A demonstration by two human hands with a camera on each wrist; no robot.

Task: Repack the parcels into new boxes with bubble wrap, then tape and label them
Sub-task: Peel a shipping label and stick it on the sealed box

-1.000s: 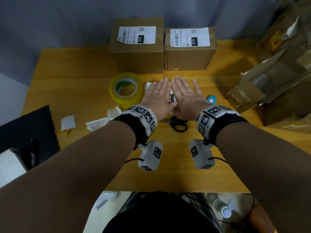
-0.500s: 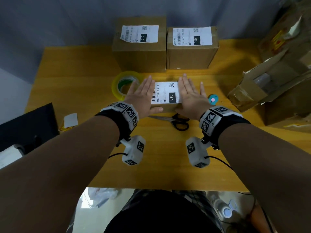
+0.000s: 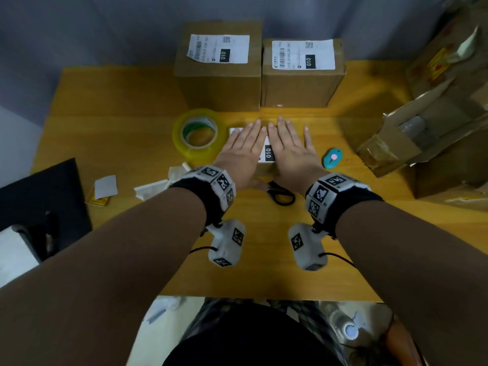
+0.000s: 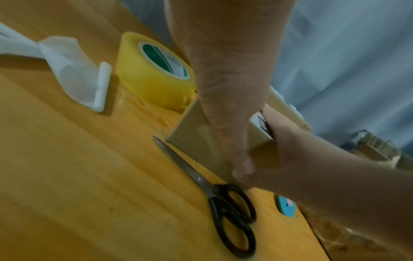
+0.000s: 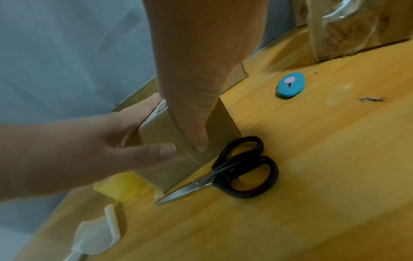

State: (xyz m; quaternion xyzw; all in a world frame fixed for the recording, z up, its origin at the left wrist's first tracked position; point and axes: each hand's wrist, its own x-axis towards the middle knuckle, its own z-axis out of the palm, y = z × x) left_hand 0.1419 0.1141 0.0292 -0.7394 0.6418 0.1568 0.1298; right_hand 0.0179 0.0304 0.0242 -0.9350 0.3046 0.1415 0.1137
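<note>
as hands press, box closed

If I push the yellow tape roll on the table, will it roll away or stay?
The tape roll lies flat on its side, hole up, so it would probably slide rather than roll. It looks thick and nearly full, so likely rather heavy for its size. Its glossy surface may be slippery to hold.

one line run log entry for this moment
step: pressing label | left hand: flat on label | right hand: flat on label | small box: on table
</note>
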